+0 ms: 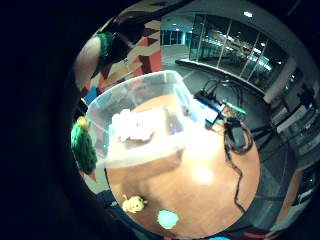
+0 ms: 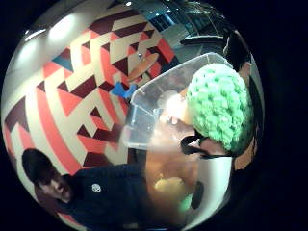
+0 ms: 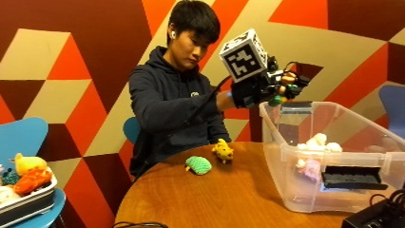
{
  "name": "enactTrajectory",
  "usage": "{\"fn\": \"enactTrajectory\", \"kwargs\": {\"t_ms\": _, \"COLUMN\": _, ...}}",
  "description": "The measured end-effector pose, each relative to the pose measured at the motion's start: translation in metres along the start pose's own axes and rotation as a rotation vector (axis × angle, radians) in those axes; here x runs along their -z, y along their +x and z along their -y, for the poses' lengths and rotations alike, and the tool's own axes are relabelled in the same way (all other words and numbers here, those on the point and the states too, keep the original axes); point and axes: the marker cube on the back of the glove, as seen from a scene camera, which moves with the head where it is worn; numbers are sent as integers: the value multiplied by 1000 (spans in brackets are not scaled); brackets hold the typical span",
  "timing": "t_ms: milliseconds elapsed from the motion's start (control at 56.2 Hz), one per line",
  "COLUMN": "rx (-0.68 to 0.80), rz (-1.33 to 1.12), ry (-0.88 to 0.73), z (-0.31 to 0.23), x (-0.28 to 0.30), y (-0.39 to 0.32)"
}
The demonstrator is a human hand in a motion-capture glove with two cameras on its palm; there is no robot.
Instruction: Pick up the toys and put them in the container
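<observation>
**rigwatcher:** Running this one from my desk. Biggest thing first: the round wooden table (image 3: 208, 199), and on its far-right side the clear plastic container (image 3: 288, 190), which already has a white plush (image 3: 316, 141) and a pinkish one (image 3: 309, 168) in it. The gloved right hand (image 3: 263, 90) is up above the container's near corner, fingers curled round a green crochet toy (image 2: 221, 106). I can see a bit of green poking out under the fingers from the outside camera, and it fills the thumb-side palm view.

**toybox_tim:** So you're at the drop. How would you do it right?

**rigwatcher:** I'd say I'm at the rim rather than over the middle. From the outside view the hand sits about over the corner wall, so letting go here could bounce the toy off the edge onto the table. I'd carry it further in over the open bin, lower a little, then uncurl the fingers.

**toybox_tim:** What's left after that?

**rigwatcher:** Two small ones on the table in front of the person: a green toy (image 3: 198, 165) and a yellow toy (image 3: 222, 151), just beside each other, well apart from the container.
</observation>
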Motion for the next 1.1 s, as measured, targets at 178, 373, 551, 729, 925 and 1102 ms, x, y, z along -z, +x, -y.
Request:
{"fn": "enactTrajectory", "kwargs": {"t_ms": 178, "rx": -76, "rz": -50, "ry": -266, "z": 7, "x": -44, "y": 14}}
{"fn": "enactTrajectory", "kwargs": {"t_ms": 373, "rx": -58, "rz": -4, "ry": -281, "z": -19, "x": -30, "y": 19}}
{"fn": "enactTrajectory", "kwargs": {"t_ms": 551, "rx": -33, "rz": -13, "ry": -315, "z": -82, "x": -2, "y": 7}}
{"fn": "enactTrajectory", "kwargs": {"t_ms": 729, "rx": -99, "rz": -305, "ry": -460, "z": -162, "x": 15, "y": 18}}
{"fn": "enactTrajectory", "kwargs": {"t_ms": 925, "rx": -206, "rz": -470, "ry": -636, "z": -245, "x": -6, "y": 47}}
{"fn": "enactTrajectory", "kwargs": {"t_ms": 1102, "rx": -304, "rz": -465, "ry": -721, "z": -291, "x": -48, "y": 64}}
